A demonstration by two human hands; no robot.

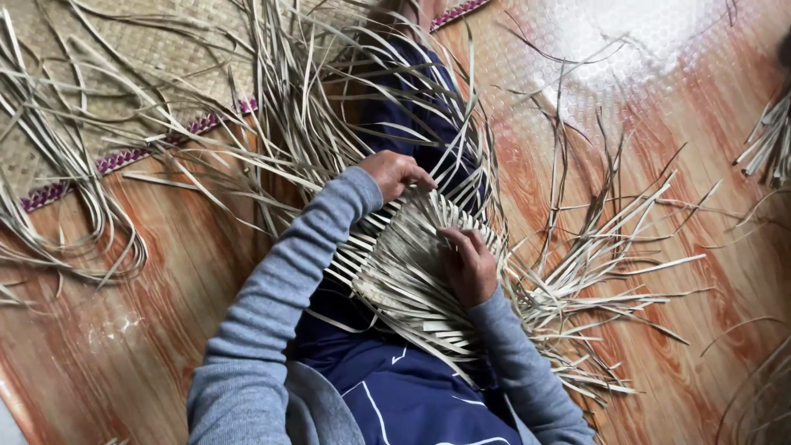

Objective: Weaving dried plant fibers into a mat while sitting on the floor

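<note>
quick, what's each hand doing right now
Left hand: closed, fingers curled on the strips at the far edge of the woven panel.
Right hand: pressed on the panel; grip cannot be told.

Soft daylight, fairly bright, no hard shadows. Big white glare patch on the floor (651,41), well above and right of the woven piece (412,264), washing out the pattern there. Faint shading under loose strips (601,255) just right of the woven piece. Centre sharp; strips far left of it slightly smeared w/ motion blur. Edges bend a bit, wide lens.
</note>
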